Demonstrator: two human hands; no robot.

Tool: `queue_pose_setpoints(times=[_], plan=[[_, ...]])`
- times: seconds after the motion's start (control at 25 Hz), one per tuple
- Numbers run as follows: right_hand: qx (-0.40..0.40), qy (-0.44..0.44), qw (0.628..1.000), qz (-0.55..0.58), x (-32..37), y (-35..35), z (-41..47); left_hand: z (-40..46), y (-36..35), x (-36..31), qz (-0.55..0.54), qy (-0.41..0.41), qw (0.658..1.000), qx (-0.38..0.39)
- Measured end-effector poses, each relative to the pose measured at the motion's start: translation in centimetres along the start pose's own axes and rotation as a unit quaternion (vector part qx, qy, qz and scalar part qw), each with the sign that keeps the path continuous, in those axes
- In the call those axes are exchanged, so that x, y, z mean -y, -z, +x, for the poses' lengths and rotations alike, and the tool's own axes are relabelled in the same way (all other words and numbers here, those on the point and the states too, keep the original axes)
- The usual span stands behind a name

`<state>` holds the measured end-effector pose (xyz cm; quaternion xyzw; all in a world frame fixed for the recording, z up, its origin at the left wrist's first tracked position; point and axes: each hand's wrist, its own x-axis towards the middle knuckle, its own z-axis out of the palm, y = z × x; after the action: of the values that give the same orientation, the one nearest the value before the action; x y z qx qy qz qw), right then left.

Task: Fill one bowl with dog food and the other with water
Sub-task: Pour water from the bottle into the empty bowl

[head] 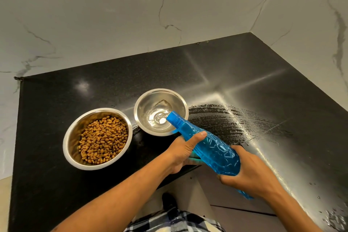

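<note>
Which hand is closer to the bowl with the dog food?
Left. The left hand grips the bottle just right of the food bowl; the right hand is farther right.

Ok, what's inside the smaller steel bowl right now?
A shallow pool of water in the smaller bowl, fed from the blue bottle. Its mouth hides the near side.

— Where do we find the bottle (207,147)?
— Tilted between our two hands: left hand (183,151) round its neck end, right hand (250,173) at its base, nearer us.
— And the bowls?
— Both on the tabletop (263,84). The water bowl (146,103) lies just beyond our left fingers (197,135), under the bottle's mouth. The food bowl (71,137), with kibble (102,139) in it, sits left of them, just beside the water bowl.
</note>
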<state>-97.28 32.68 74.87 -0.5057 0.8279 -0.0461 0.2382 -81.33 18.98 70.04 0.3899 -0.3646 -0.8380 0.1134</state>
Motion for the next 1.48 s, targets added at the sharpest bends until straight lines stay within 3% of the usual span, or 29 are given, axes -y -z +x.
queue_pose_setpoints(times=[1.48], plan=[[-0.005, 0.0, 1.0, -0.011, 0.36, 0.82, -0.04, 0.09, -0.02, -0.08, 0.007, -0.012, 1.0, 0.007]])
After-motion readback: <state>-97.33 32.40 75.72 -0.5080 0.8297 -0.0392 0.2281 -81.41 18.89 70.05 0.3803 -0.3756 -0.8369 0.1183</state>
